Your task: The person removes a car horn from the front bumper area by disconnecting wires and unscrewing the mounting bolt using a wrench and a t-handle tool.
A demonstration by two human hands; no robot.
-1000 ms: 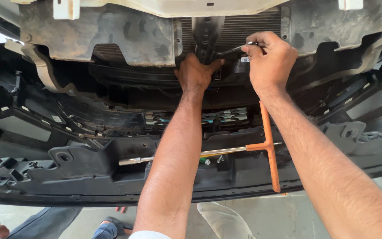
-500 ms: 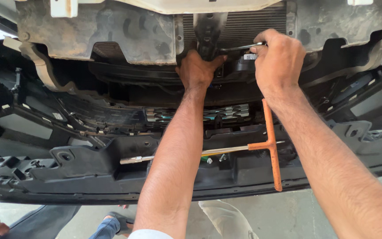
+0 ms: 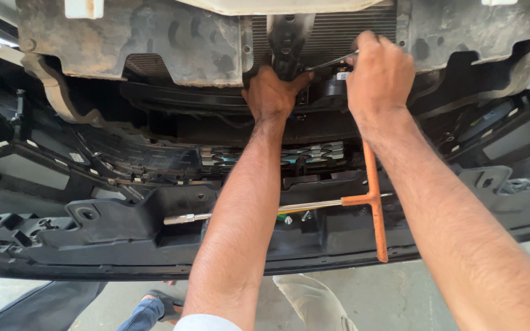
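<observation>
orange T-handle wrench (image 3: 373,202) with a silver shaft, black plastic bumper (image 3: 124,245), grimy grey metal panel (image 3: 154,43) above my hands.

A slim spanner (image 3: 332,60) of bright, smooth metal glinted in the right hand (image 3: 380,76), while the left hand (image 3: 272,95) pressed against a dark metal bracket (image 3: 288,37). The T-handled wrench (image 3: 372,202) lying on the bumper showed an orange painted handle and a shiny steel shaft. The bumper shell (image 3: 124,233) looked like matt black moulded plastic, dusty in places. The crossmember (image 3: 130,37) above was grey metal, rough and mud-stained, beside a finely ribbed radiator (image 3: 351,27).
</observation>
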